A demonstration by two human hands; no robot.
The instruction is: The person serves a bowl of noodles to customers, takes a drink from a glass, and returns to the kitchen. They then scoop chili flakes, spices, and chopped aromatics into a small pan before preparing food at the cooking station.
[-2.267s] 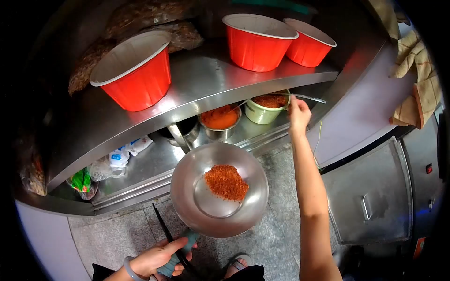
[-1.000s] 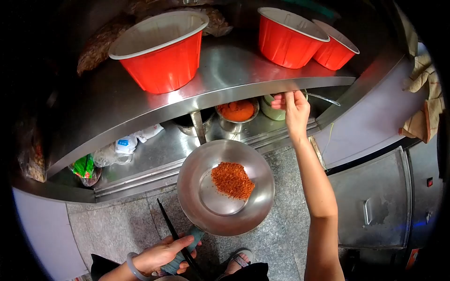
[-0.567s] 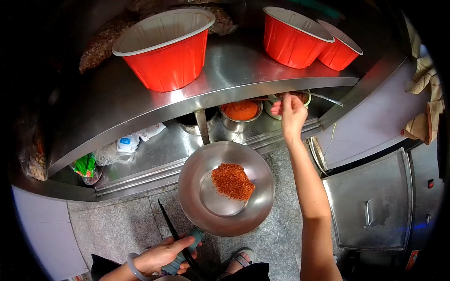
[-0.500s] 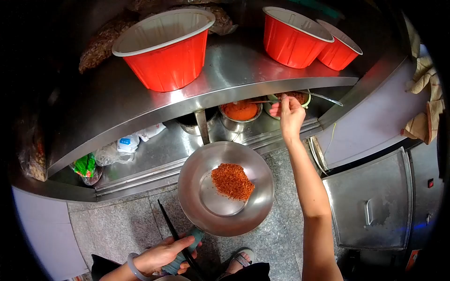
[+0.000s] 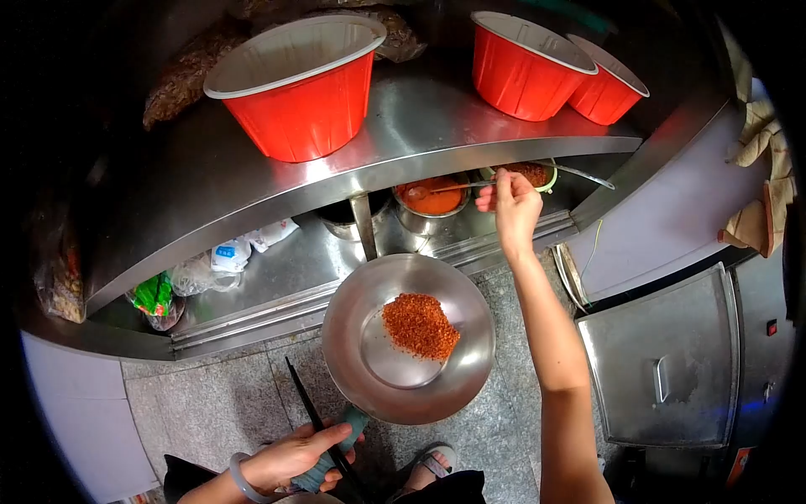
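Observation:
My left hand (image 5: 298,458) is closed round the pan's handle, which has a grey-green cloth (image 5: 354,427) about it. Long black chopsticks (image 5: 311,403) lie under my left thumb. The round steel pan (image 5: 390,374) is held out over the floor, with a heap of coarse red chili flakes (image 5: 421,326) inside. Over the lower shelf, my right hand (image 5: 518,208) pinches a thin spoon (image 5: 466,185). The spoon's bowl end is in a metal pot (image 5: 426,223) of orange-red powder or paste (image 5: 438,202). Right of that pot, partly behind my fingers, stands a pale green bowl (image 5: 552,180) of dark red flakes.
Large red tubs (image 5: 306,118) with white insides stand on the upper steel shelf (image 5: 411,109). Another pot (image 5: 340,228) and several plastic bags (image 5: 228,256) lie on the lower shelf. A metal ladle-like handle (image 5: 363,225) rises behind the pan. A steel lidded unit (image 5: 659,361) is at right.
The spoon's bowl end now shows within the orange-red contents of the pot. My right hand has dipped slightly. The pan has shifted a little to the right.

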